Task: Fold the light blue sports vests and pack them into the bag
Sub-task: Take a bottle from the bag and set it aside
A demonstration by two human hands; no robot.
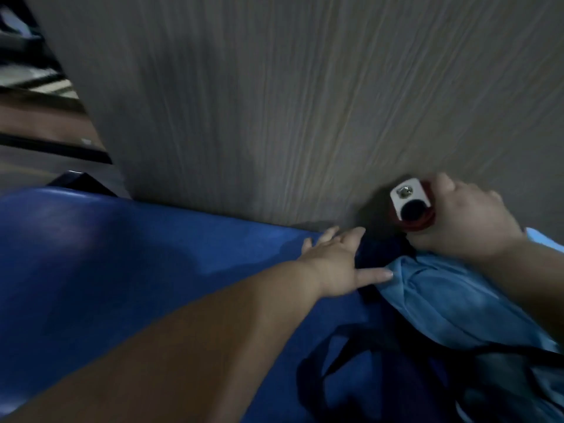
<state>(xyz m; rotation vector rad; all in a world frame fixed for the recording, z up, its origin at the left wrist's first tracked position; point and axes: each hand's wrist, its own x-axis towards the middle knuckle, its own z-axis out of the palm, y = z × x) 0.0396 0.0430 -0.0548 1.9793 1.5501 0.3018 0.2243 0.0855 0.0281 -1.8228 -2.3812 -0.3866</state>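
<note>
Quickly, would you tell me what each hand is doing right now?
Left hand: open, thumb against the light blue vest.
Right hand: grips a red-and-white device.

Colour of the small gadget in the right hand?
The gadget is white with a black round centre and a red rim, seen in the head view.

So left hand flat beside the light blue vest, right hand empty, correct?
Not empty: the head view shows the right hand gripping a small white and red device. The left hand does lie flat beside the light blue vest.
</note>
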